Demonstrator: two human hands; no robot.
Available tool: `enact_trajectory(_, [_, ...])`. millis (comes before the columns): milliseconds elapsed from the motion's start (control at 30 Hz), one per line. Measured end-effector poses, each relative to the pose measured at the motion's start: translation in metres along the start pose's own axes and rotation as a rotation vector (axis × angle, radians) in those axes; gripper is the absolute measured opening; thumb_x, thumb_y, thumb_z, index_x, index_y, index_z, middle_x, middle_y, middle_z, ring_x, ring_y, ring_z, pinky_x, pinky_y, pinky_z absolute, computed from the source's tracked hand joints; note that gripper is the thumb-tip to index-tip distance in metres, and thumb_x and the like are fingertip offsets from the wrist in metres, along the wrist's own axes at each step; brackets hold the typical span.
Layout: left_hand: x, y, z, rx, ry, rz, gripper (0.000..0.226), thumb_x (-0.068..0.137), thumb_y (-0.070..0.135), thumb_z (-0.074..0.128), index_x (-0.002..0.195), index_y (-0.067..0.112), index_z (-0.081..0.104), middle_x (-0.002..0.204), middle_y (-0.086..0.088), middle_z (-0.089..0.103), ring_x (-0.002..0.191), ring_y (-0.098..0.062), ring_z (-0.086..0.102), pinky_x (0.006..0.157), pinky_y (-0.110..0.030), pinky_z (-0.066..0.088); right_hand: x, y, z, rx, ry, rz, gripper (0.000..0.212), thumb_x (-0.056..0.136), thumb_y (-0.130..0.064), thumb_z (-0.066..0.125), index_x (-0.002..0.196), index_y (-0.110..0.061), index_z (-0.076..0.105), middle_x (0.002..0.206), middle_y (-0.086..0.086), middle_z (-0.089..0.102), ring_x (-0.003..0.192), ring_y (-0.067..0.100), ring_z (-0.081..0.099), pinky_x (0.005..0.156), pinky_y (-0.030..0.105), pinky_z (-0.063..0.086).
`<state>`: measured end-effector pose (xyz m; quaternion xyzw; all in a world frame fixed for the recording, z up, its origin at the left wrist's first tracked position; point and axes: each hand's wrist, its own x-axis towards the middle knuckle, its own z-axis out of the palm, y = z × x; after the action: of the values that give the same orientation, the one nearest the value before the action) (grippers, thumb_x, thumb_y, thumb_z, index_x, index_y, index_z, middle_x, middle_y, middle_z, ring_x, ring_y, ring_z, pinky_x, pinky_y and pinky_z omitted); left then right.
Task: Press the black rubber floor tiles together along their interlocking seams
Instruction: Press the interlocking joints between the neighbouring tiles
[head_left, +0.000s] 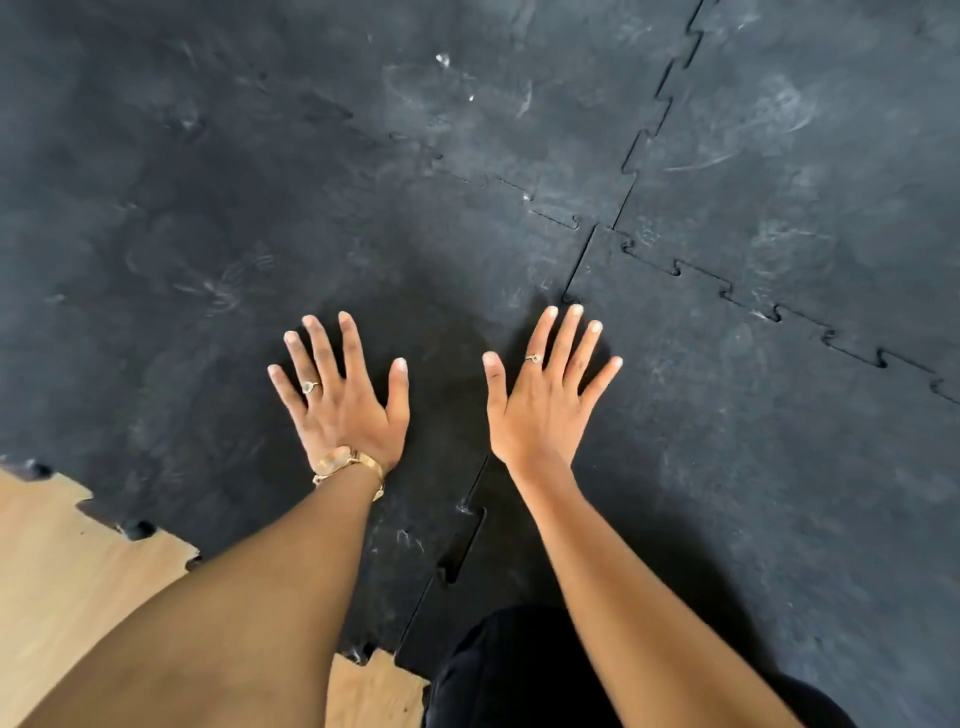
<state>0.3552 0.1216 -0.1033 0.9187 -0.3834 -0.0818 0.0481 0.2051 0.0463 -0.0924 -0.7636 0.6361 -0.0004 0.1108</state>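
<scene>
Black rubber floor tiles with jigsaw edges cover most of the floor. My left hand (340, 397) lies flat, fingers spread, on the near-left tile (208, 364). My right hand (545, 395) lies flat, fingers spread, across the seam (467, 535) that runs between my two hands, its fingers reaching onto the near-right tile (753, 493). Near my wrists the seam shows a slightly open interlocking tab. A second seam (753, 301) runs to the right, and a third seam (660, 104) runs away toward the top. Neither hand holds anything.
Bare wooden floor (62, 561) shows at the bottom left, beyond the tiles' toothed edge (135, 527). Dark clothing on my leg (498, 675) sits at the bottom centre. Pale dusty smears mark the tile surfaces.
</scene>
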Motion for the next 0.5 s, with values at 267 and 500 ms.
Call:
enact_trajectory(267, [0.000, -0.001, -0.003, 0.011, -0.011, -0.007, 0.076, 0.093, 0.061, 0.017, 0.156, 0.021, 0.001, 0.163, -0.012, -0.003, 0.149, -0.033, -0.007, 0.119, -0.055, -0.003, -0.002, -0.007, -0.002, 0.135, 0.009, 0.052, 0.081, 0.090, -0.062, -0.008, 0.153, -0.012, -0.013, 0.163, 0.008, -0.016, 0.148, 0.026, -0.020, 0.117, 0.059, -0.009])
enact_trajectory(500, [0.001, -0.002, 0.001, 0.021, -0.001, 0.005, 0.075, 0.093, 0.062, 0.012, 0.156, 0.022, 0.000, 0.163, -0.012, -0.003, 0.149, -0.033, -0.007, 0.119, -0.055, -0.004, -0.039, -0.023, 0.002, 0.030, 0.175, 0.038, 0.072, 0.099, -0.059, 0.008, 0.156, -0.014, 0.001, 0.164, 0.011, -0.001, 0.150, 0.031, -0.007, 0.116, 0.064, -0.004])
